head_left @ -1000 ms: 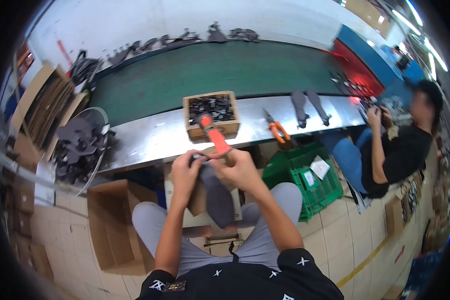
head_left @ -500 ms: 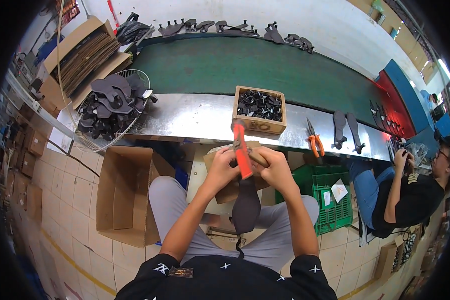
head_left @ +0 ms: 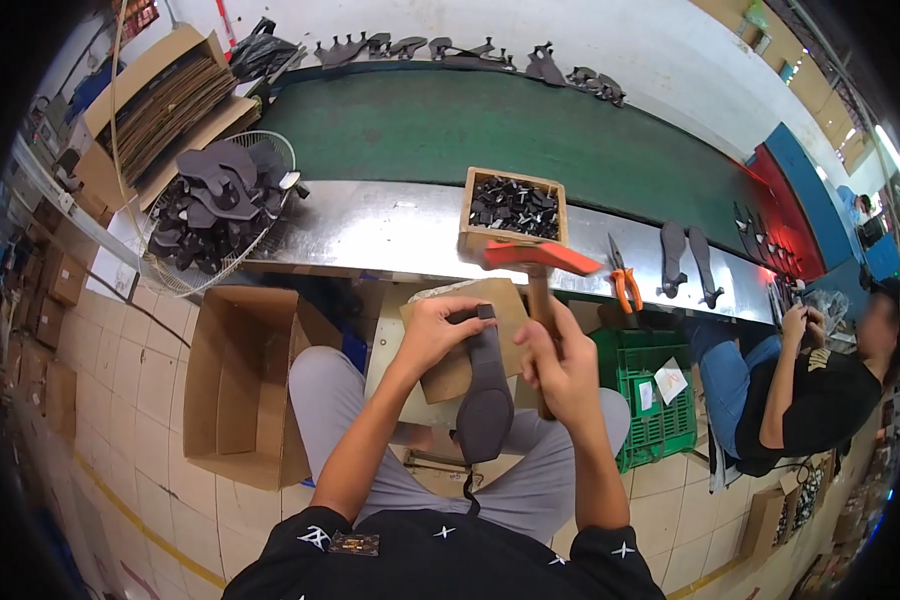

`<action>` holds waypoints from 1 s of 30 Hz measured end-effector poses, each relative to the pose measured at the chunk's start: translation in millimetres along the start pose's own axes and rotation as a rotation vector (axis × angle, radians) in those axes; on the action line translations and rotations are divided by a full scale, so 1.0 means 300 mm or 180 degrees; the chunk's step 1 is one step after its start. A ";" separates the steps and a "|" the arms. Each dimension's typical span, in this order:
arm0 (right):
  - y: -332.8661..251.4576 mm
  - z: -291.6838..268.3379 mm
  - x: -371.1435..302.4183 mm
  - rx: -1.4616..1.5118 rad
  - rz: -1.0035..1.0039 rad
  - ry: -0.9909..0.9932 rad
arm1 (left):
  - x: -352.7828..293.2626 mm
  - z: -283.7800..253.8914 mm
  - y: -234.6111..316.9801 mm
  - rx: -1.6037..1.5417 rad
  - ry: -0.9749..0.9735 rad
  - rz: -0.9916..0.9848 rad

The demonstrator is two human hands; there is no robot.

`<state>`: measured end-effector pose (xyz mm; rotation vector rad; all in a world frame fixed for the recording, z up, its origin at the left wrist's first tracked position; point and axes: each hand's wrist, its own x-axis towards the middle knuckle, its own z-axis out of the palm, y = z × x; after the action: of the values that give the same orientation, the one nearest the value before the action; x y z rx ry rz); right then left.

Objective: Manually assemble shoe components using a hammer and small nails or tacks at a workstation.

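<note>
Between my knees a dark grey shoe sole [head_left: 486, 405] lies with its heel end away from me. My left hand [head_left: 438, 332] pinches a small black heel tip [head_left: 485, 312] at that heel end; whether the tip is seated cannot be made out. Raised beside it, my right hand [head_left: 562, 370] grips the wooden handle of a hammer [head_left: 545, 257] whose red-orange head is above the hand. Under the sole's heel end is a piece of brown cardboard [head_left: 448, 381] on a low support. Beyond, a wooden box [head_left: 562, 215] holds many small black pieces.
Orange-handled pliers [head_left: 625, 285] and two soles [head_left: 675, 255] lie on the metal ledge at right. A wire basket of soles [head_left: 288, 150] stands left, above an open carton [head_left: 240, 385]. A green crate [head_left: 660, 425] and a seated co-worker [head_left: 815, 385] are to the right.
My right hand has moved right and away from the heel end, and the hammer has turned so its head lies crosswise. The small black heel tip now shows in my left fingers.
</note>
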<state>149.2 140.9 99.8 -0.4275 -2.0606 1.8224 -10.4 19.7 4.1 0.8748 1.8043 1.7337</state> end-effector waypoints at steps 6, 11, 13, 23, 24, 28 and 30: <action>-0.016 -0.007 -0.130 -0.1464 -0.0713 0.0307 | 0.013 0.005 0.011 0.0274 -0.0022 0.0225; -0.009 -0.012 -0.124 -0.1502 -0.0739 0.0142 | -0.002 0.001 0.031 -0.0178 -0.0077 -0.0141; -0.016 -0.008 -0.123 -0.1367 -0.0801 0.0198 | 0.006 -0.006 0.034 -0.0025 -0.0096 -0.0092; -0.149 -0.034 -0.185 -0.1848 -0.1329 0.0359 | -0.053 -0.008 -0.023 0.1571 0.0092 0.0940; -0.164 -0.047 -0.213 -0.1724 -0.1258 0.0338 | -0.061 -0.009 -0.028 0.1564 0.0092 0.0916; -0.018 -0.016 -0.128 -0.2363 -0.0621 -0.0175 | -0.051 0.004 -0.008 0.2133 -0.0003 0.0589; 0.013 -0.031 -0.068 -0.2394 -0.0711 -0.0125 | -0.011 -0.022 -0.019 0.2200 0.0032 0.0677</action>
<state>171.6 140.6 95.6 -0.3225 -2.6460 0.8882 -13.7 12.8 -1.3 1.3618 2.4366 1.2092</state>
